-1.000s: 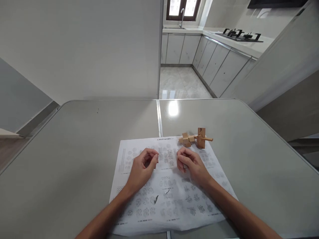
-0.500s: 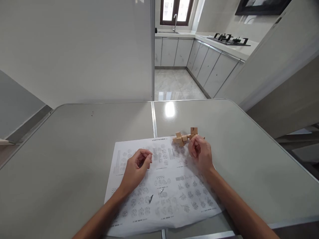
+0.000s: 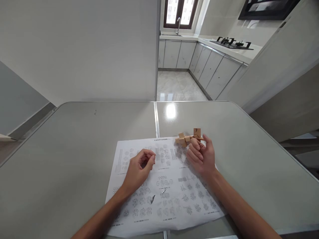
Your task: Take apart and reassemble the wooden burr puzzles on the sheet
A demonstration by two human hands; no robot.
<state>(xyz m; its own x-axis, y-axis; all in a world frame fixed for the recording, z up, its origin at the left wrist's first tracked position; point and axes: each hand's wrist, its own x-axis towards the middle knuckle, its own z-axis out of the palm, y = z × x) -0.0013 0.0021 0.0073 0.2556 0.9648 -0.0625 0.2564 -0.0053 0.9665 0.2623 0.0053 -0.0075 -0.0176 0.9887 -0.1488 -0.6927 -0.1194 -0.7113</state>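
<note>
A small wooden interlocking puzzle (image 3: 187, 137) lies at the far right corner of a printed paper sheet (image 3: 164, 189) on the grey table (image 3: 74, 149). My right hand (image 3: 202, 156) reaches to it, fingers loosely curled around its near right side, thumb raised; the fingertips touch or nearly touch the wood. My left hand (image 3: 139, 168) rests on the sheet to the left, fingers curled in a loose fist with nothing visible in them.
The table has a seam (image 3: 156, 118) down its middle and rounded far corners. A white partition wall (image 3: 79, 49) stands behind it on the left. Beyond is a kitchen with cabinets (image 3: 199, 63), a sink tap and a gas hob (image 3: 231, 43).
My right hand has moved from the middle of the sheet up and right to the wooden puzzle and opened its fingers around it. My left hand has stayed put.
</note>
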